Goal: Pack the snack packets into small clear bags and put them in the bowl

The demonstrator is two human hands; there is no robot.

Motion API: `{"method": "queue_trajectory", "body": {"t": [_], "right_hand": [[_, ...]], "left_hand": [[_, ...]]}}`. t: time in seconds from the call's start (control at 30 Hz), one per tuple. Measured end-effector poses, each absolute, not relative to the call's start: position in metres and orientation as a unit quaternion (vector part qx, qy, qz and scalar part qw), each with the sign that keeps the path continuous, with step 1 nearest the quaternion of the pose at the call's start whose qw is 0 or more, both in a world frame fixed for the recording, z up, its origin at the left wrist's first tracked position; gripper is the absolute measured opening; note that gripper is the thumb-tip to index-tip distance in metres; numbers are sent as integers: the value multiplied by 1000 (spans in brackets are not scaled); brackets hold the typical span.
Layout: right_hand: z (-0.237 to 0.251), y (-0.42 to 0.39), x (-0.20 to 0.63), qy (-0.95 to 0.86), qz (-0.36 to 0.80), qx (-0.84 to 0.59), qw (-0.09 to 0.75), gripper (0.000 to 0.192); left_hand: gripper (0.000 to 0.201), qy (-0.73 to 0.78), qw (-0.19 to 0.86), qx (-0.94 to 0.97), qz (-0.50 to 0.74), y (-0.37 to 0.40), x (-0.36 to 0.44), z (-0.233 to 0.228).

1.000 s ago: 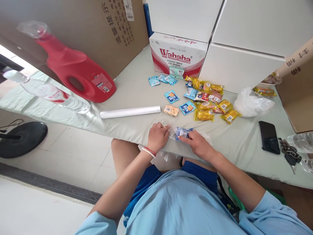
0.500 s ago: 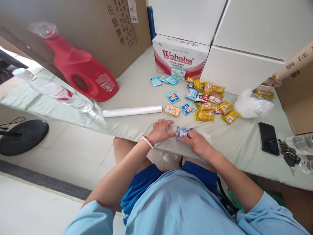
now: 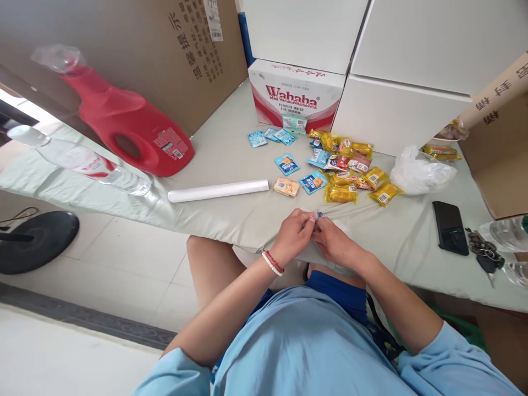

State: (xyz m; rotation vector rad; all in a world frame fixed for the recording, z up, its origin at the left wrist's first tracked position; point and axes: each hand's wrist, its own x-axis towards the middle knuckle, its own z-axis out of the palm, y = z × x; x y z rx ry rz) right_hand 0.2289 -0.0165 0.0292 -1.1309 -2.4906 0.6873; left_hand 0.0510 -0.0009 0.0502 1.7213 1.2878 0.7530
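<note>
A small blue snack packet (image 3: 319, 214) is pinched between my hands near the table's front edge, mostly hidden by the fingers. My left hand (image 3: 293, 231), with a red and white bracelet at the wrist, is closed on its left side. My right hand (image 3: 333, 238) is closed on the other side, fingertips meeting the left ones. Thin clear plastic (image 3: 343, 224) lies beside the right hand. Just beyond the hands are a pale wrapped biscuit pack (image 3: 286, 187) and a blue flat sachet (image 3: 313, 182).
Yellow-wrapped snacks (image 3: 341, 193) lie in a pile, with a white plastic bag (image 3: 421, 171) to their right. A white paper roll (image 3: 218, 191), red jug (image 3: 136, 129) and water bottle (image 3: 88, 162) are at left. A phone (image 3: 450, 228) and keys (image 3: 485, 252) lie at right.
My left hand has moved right and closed on the blue snack packet beside my right hand. The packet is now mostly covered by fingers. The view has shifted slightly.
</note>
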Motion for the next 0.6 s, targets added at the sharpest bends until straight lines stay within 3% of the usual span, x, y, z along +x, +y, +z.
{"method": "queue_trajectory", "body": {"t": [0.13, 0.27, 0.33, 0.4, 0.47, 0.6], "right_hand": [[46, -24, 257, -827, 332, -398, 216, 36], [31, -22, 277, -714, 164, -623, 274, 40], [18, -23, 280, -718, 90, -647, 240, 37], [11, -29, 278, -740, 77, -631, 222, 20], [14, -35, 274, -736, 107, -622, 244, 13], [35, -29, 255, -688, 247, -616, 294, 20]], "left_hand": [[36, 497, 271, 800, 197, -16, 54, 49], [43, 480, 115, 861, 122, -34, 61, 41], [44, 471, 81, 872, 111, -38, 65, 35], [43, 468, 66, 875, 102, -38, 68, 31], [43, 466, 57, 878, 95, -37, 69, 28], [43, 452, 56, 885, 99, -35, 72, 22]]}}
